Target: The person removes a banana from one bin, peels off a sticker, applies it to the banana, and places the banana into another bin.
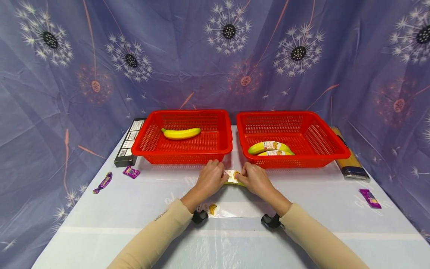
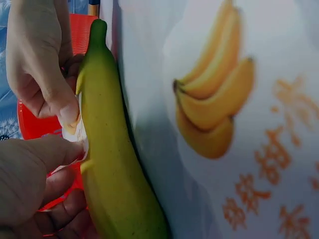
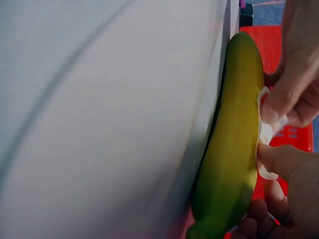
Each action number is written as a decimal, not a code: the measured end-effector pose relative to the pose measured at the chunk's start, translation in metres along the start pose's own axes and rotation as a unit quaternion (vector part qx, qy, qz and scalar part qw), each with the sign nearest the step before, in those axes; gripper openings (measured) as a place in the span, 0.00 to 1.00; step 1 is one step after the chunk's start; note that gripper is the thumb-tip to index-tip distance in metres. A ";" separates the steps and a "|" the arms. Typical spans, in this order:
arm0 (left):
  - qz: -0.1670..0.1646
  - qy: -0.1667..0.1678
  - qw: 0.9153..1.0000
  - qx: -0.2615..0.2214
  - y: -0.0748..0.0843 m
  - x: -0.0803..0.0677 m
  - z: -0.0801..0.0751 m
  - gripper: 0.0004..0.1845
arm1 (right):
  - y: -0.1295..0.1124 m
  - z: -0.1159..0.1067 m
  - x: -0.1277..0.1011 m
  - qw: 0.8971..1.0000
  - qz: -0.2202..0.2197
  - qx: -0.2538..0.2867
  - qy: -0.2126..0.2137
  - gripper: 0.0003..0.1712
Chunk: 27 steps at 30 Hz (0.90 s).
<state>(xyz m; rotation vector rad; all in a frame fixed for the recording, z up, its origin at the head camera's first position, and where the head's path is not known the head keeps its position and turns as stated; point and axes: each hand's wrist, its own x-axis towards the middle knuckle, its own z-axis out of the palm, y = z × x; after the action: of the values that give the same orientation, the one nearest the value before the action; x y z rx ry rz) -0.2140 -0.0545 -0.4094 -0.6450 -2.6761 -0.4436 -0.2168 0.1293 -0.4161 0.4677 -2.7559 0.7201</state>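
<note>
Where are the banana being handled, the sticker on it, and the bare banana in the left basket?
banana (image 2: 117, 164), left wrist view, middle of its green-yellow body.
sticker (image 1: 231, 175), head view, the white patch showing between the two hands.
bare banana (image 1: 181, 133), head view, middle of its curve in the left red basket.

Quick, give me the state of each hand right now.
Left hand: pinches the sticker on the banana.
Right hand: pinches the same sticker from the other side.

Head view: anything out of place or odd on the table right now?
Mostly tidy. Three purple candy wrappers lie loose: two by the black box at left, one at right. A banana sticker sheet lies between the forearms. Both baskets sit square.
</note>
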 end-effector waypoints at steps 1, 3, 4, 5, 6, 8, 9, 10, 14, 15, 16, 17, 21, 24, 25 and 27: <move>0.001 -0.003 1.000 -0.010 -0.001 -0.001 0.000 0.09 | 0.001 -0.001 -0.001 1.000 0.007 0.007 -0.004 0.14; 0.004 -0.009 0.999 -0.034 -0.003 -0.002 0.000 0.12 | 0.004 -0.003 -0.003 1.000 0.018 0.018 -0.011 0.13; 0.007 -0.009 0.999 -0.043 -0.004 -0.003 0.000 0.14 | 0.006 -0.003 -0.004 0.999 0.020 0.022 -0.015 0.12; 0.014 -0.008 0.999 -0.047 -0.006 -0.005 0.000 0.15 | 0.007 -0.004 -0.005 0.999 0.019 0.026 -0.018 0.11; 0.023 -0.005 0.999 -0.047 -0.007 -0.006 0.000 0.16 | 0.008 -0.005 -0.006 0.999 0.015 0.028 -0.021 0.10; 0.041 0.003 0.998 -0.045 -0.008 -0.008 0.000 0.15 | 0.010 -0.005 -0.007 0.999 0.006 0.030 -0.021 0.09; 0.048 0.007 0.998 -0.043 -0.008 -0.009 0.000 0.13 | 0.011 -0.005 -0.007 0.999 -0.001 0.033 -0.019 0.09; 0.052 0.010 0.998 -0.043 -0.008 -0.010 0.001 0.12 | 0.012 -0.005 -0.008 0.999 -0.008 0.035 -0.016 0.10; 0.040 -0.001 0.997 -0.060 -0.009 -0.011 0.002 0.09 | 0.014 -0.003 -0.011 0.999 -0.029 0.041 -0.001 0.11; 0.035 -0.006 0.997 -0.064 -0.009 -0.011 0.002 0.10 | 0.015 -0.002 -0.011 0.999 -0.033 0.041 0.002 0.11; 0.032 -0.009 0.997 -0.064 -0.010 -0.011 0.003 0.11 | 0.016 -0.002 -0.012 0.998 -0.036 0.041 0.004 0.12; 0.032 -0.011 0.997 -0.062 -0.010 -0.011 0.003 0.12 | 0.017 -0.001 -0.012 0.998 -0.040 0.040 0.006 0.12; 0.036 -0.009 0.998 -0.048 -0.010 -0.011 0.002 0.13 | 0.016 -0.001 -0.012 0.998 -0.055 0.035 0.009 0.14; 0.047 -0.013 0.998 -0.037 -0.010 -0.009 0.003 0.13 | 0.015 0.000 -0.012 0.998 -0.062 0.023 0.004 0.16; 0.051 -0.013 0.998 -0.033 -0.010 -0.009 0.003 0.13 | 0.014 0.000 -0.012 0.998 -0.063 0.019 0.002 0.17; 0.060 -0.016 0.998 -0.024 -0.010 -0.009 0.004 0.13 | 0.013 0.001 -0.012 0.998 -0.062 0.008 -0.003 0.17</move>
<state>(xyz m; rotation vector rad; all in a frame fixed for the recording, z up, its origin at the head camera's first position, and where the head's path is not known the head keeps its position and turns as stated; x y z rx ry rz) -0.2124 -0.0653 -0.4187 -0.8281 -2.6447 -0.4700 -0.2104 0.1424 -0.4262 0.6389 -2.7003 0.7113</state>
